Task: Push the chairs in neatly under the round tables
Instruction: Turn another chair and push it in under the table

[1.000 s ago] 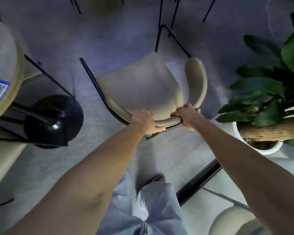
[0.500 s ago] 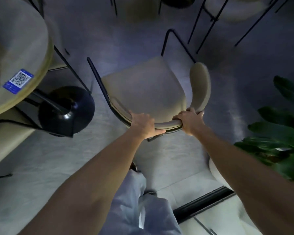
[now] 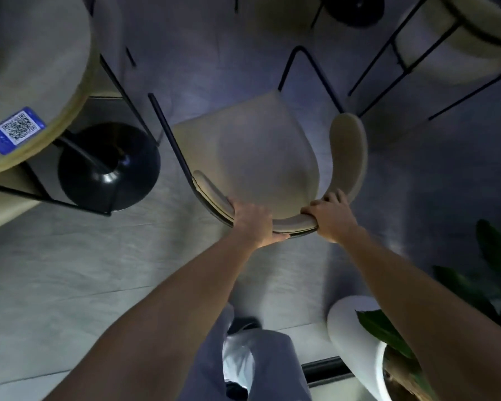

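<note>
Grips the chair by its backrest with left hand and right hand, left fingertips hidden. Stands on the floor beside the round bench, cut off at left.

Grey floor bears black table base, white planter.

Both arms reach forward and down, forearms bare. My left hand grips the chair back — fingers curled over the top, thumb lying along the underside. My right hand grips it just beside the left, knuckles up; the thumb is hidden, probably tucked beneath.
</note>
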The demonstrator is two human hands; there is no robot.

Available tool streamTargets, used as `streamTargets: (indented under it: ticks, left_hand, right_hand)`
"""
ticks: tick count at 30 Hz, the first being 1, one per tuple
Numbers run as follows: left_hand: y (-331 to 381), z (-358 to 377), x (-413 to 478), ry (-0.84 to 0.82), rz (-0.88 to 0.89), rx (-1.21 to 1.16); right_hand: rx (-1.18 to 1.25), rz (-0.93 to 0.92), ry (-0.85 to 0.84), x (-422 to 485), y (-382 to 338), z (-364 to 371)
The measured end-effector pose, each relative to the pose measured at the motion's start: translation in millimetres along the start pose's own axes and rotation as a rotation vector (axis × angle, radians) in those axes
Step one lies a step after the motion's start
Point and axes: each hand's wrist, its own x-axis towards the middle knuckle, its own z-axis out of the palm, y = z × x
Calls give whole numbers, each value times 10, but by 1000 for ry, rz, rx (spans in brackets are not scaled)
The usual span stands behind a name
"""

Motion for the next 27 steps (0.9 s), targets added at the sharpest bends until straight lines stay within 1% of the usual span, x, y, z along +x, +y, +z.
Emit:
streamTargets:
  ticks: [6, 9, 17, 23, 27]
  left_hand:
    - [244, -261, 332, -42, -99, -54]
    - [371, -420, 510, -45, -163, -84]
    - [720, -830, 1193, -82, -313, -195]
    - [857, -1160, 1703, -119, -393, -277]
    - [921, -1357, 2074, -109, -404, -334]
  right_hand:
    - [-67, -72, 5, 327, 523, -58]
    - [-102, -131, 34, 514, 822, -92]
    - [-201, -272, 60, 1097, 1643, -353]
    - [-266, -363, 40, 1584, 2141, -653]
    - [-321, -393, 46, 1902, 2423, -863]
